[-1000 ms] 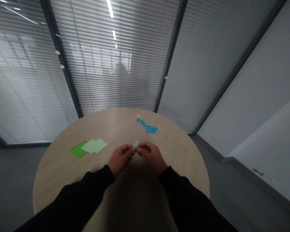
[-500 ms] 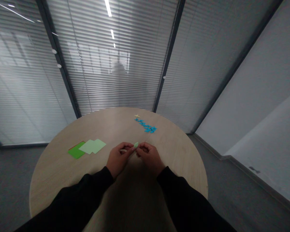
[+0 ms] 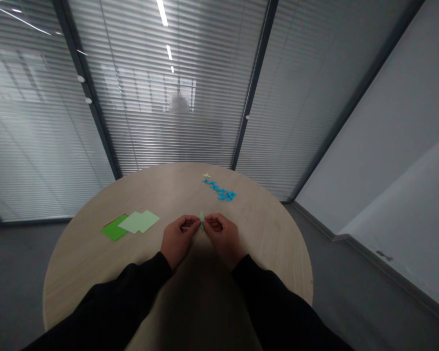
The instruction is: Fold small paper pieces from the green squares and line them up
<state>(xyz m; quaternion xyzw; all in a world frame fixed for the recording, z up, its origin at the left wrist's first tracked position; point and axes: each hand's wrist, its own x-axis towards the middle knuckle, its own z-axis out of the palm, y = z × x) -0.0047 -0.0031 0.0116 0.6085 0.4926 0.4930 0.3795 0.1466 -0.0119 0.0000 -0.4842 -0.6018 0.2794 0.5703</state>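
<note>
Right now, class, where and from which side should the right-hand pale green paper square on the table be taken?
Probably pinch the pale green paper square at its free right corner, coming from the right with the left hand, the nearer hand. It lies flat on the round table, and that corner stands clear of the other pale sheet.

- a round pale wood worktop
- two overlapping pale green paper squares, partly on a darker green sheet
- a line of small blue folded paper pieces
- a small yellow paper star just beyond them
- glass partitions with slatted blinds
</note>
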